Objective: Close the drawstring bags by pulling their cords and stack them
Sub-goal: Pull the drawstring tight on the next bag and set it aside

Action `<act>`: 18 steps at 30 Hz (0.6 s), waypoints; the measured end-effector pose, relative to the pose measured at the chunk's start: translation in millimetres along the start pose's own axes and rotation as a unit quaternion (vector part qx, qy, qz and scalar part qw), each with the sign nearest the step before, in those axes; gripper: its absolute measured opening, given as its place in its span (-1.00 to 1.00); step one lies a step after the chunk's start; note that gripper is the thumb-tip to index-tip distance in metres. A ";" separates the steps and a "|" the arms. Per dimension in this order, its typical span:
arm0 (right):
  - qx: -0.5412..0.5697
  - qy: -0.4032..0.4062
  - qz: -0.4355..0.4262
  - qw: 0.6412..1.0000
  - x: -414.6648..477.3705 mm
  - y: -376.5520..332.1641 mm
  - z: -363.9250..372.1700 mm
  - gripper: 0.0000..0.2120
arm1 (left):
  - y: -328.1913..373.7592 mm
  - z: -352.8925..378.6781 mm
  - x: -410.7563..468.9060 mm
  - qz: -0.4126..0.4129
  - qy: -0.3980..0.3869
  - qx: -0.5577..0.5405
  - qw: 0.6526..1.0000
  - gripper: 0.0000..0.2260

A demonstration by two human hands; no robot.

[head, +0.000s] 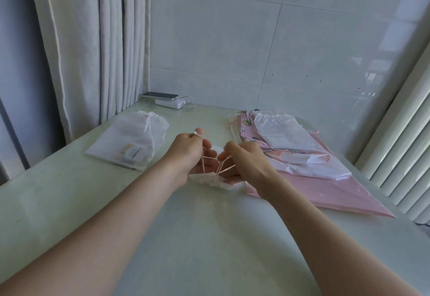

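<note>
Small white fabric drawstring bag (217, 181) sits crumpled between both hands at mid worktop, low over the surface or touching it, can't tell which. Left hand (189, 153) grip: thumb and forefinger pinched tight on the far end of one of the thin pink cords (203, 161), with a small white knot or bead poking out past the fingertips; the cord runs taut down to the bag mouth. Right hand (246, 159) grip: fingers curled round the other cord loops just beside the mouth, lower fingers under the fabric. Mouth looks partly gathered, not confirmed shut. Handling, judged: bag very light and soft with no stiffness, so it will bunch along the cord. Cords are thin and likely slick, so pinch near the ends or knot and pull the sides apart. Likely fault is a cord slipping from the pinch or the fabric snagging. Outward: flat pile of translucent white drawstring bags (130, 142) to the left, top one drawn shut. Heap of pink and white drawstring bags (302, 156) just right of the right hand, looks like the ones waiting. Pale green glossy worktop (209, 237). At the back, a phone (160, 96) on a white power bank (169, 104), near the grey curtain (93, 39).
</note>
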State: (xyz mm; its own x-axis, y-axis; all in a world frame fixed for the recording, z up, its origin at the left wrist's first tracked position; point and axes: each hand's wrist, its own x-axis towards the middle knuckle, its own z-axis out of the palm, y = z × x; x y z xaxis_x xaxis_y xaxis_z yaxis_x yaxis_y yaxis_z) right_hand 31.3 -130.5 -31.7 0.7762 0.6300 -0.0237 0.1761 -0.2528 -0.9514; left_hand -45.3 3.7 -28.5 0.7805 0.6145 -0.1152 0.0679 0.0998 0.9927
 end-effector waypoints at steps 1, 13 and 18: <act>0.002 0.015 -0.012 1.000 1.2 2.0 2.1 -0.76 | 0.9 1.0 -0.7 -0.011 -0.006 -0.024 1.000 -0.59; 0.084 0.074 -0.071 0.991 7.0 5.2 5.1 -0.80 | -7.1 -0.7 3.4 0.051 -0.095 0.153 0.982 -0.59; 0.041 0.075 -0.084 0.993 6.7 9.3 6.9 -0.81 | -6.1 -3.8 -0.1 0.077 -0.116 0.188 0.972 -0.67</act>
State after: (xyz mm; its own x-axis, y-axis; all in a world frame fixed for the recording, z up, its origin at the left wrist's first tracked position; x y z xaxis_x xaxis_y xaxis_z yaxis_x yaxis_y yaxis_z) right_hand 34.0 -123.6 -42.8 0.8226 0.5402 0.1776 0.2652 -0.0882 -0.9602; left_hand -48.2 6.0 -34.7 0.9154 0.4025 0.0047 0.1267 -0.2993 0.9457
